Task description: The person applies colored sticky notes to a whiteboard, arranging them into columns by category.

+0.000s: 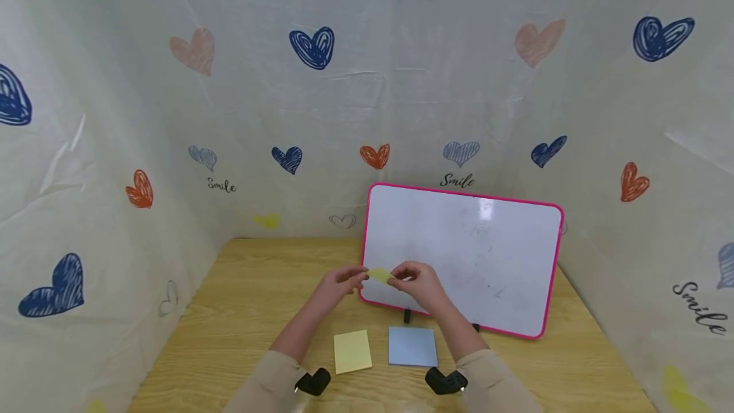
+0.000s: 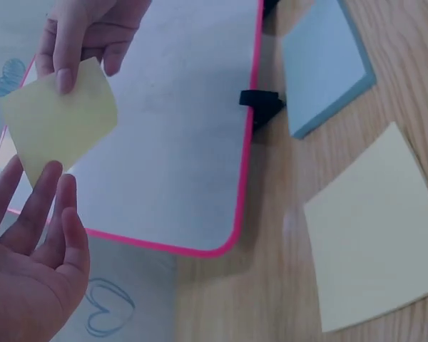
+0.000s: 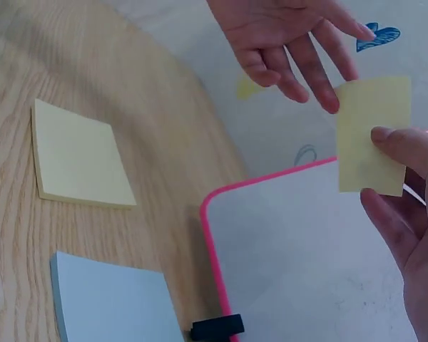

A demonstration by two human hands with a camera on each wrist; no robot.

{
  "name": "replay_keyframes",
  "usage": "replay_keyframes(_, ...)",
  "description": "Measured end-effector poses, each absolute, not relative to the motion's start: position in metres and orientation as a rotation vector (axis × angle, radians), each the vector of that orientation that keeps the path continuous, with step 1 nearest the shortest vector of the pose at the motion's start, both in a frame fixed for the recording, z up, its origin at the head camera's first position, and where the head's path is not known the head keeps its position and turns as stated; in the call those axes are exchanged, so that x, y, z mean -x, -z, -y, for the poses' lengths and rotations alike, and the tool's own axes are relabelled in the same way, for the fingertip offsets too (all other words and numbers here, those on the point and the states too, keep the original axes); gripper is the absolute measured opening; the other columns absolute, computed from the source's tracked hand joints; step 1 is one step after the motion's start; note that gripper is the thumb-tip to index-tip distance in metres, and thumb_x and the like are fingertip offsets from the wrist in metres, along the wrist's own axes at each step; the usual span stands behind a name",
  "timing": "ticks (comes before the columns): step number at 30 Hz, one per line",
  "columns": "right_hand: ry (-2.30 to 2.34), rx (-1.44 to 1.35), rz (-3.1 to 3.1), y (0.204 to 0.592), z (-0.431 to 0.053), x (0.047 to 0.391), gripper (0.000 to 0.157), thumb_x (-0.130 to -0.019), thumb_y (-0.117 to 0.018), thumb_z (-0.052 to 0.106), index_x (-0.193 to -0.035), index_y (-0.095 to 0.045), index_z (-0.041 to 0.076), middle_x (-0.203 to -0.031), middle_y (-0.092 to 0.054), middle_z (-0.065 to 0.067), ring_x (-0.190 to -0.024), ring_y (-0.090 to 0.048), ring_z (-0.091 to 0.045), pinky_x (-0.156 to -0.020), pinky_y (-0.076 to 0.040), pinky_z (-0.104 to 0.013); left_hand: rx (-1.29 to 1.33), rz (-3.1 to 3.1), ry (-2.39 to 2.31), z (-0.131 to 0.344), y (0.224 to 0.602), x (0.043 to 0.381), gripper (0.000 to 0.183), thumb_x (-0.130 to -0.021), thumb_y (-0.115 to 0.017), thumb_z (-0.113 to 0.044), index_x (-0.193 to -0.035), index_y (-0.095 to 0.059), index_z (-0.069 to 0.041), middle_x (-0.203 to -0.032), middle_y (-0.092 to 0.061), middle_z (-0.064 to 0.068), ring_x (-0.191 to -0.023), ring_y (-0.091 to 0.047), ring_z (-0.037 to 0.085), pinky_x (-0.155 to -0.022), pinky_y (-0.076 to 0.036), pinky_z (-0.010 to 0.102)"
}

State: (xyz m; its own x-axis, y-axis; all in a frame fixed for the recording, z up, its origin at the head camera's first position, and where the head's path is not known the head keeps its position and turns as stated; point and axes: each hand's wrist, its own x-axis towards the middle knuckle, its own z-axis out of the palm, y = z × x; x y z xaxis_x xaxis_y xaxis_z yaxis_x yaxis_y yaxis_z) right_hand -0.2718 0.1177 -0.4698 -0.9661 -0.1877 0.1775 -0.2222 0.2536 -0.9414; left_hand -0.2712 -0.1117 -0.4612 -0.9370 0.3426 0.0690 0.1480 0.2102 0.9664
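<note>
A single yellow sticky note (image 1: pixel 380 275) is held up in front of the whiteboard (image 1: pixel 459 253). My right hand (image 1: pixel 420 284) pinches it, the thumb lying flat on its face in the right wrist view. The left hand (image 1: pixel 339 284) has its fingers extended, with fingertips right at the note's opposite corner. Its thumb stands apart from the paper in the right wrist view. On the table below lie a pad of yellow sticky notes (image 1: pixel 352 352) and, to its right, a pad of blue sticky notes (image 1: pixel 413 346).
The pink-framed whiteboard leans near the back curtain (image 1: pixel 321 107), which is printed with hearts. Black clips (image 1: pixel 407 316) show at the board's lower edge. Everything stands on a wood-grain table (image 1: pixel 252 311) with curtain on both sides.
</note>
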Motion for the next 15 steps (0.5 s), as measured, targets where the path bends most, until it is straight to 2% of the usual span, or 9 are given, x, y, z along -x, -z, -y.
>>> replay_keyframes(3, -1.901, -0.391, 2.429, 0.466, -0.116, 0.272, 0.006, -0.082, -0.078, 0.009, -0.087, -0.075, 0.008, -0.09, -0.071, -0.004, -0.081, -0.066, -0.02, -0.07, -0.055, -0.032, -0.375, -2.288, -1.856, 0.107, 0.457, 0.279, 0.037, -0.097, -0.062, -0.028, -0.117, -0.066, 0.003, -0.107, -0.068, 0.017, -0.098, -0.064, 0.037, -0.088, -0.051, 0.047)
replay_keyframes(4, -1.918, -0.403, 2.408, 0.462, -0.115, 0.27, 0.006, -0.083, -0.077, 0.007, -0.088, -0.075, 0.005, -0.091, -0.071, -0.006, -0.082, -0.066, -0.022, -0.071, -0.055, -0.032, -0.342, -2.289, -1.858, 0.105, 0.456, 0.282, 0.037, -0.097, -0.062, -0.027, -0.115, -0.066, 0.004, -0.106, -0.068, 0.018, -0.098, -0.064, 0.037, -0.09, -0.05, 0.049)
replay_keyframes(7, -1.966, -0.409, 2.378, 0.451, -0.112, 0.267, 0.005, -0.084, -0.074, 0.0, -0.089, -0.073, -0.001, -0.096, -0.07, -0.013, -0.09, -0.066, -0.025, -0.074, -0.055, -0.029, -0.268, -2.283, -1.85, 0.101, 0.451, 0.288, 0.041, -0.095, -0.064, -0.031, -0.116, -0.067, 0.004, -0.105, -0.069, 0.016, -0.098, -0.066, 0.034, -0.092, -0.049, 0.047)
replay_keyframes(10, -1.938, -0.411, 2.347, 0.451, -0.11, 0.271, 0.006, -0.083, -0.073, -0.005, -0.088, -0.071, -0.007, -0.099, -0.07, -0.017, -0.097, -0.063, -0.026, -0.077, -0.054, -0.028, -0.256, -2.256, -1.855, 0.098, 0.445, 0.294, 0.04, -0.093, -0.067, -0.028, -0.119, -0.067, 0.004, -0.106, -0.069, 0.017, -0.097, -0.067, 0.03, -0.092, -0.05, 0.044)
replay_keyframes(15, -1.876, -0.39, 2.293, 0.465, -0.112, 0.287, 0.014, -0.078, -0.08, 0.0, -0.091, -0.075, 0.0, -0.102, -0.07, -0.012, -0.1, -0.061, -0.021, -0.089, -0.05, -0.04, -0.296, -2.233, -1.884, 0.093, 0.439, 0.304, 0.041, -0.086, -0.073, -0.018, -0.123, -0.066, -0.001, -0.119, -0.063, 0.02, -0.09, -0.069, 0.024, -0.084, -0.054, 0.036)
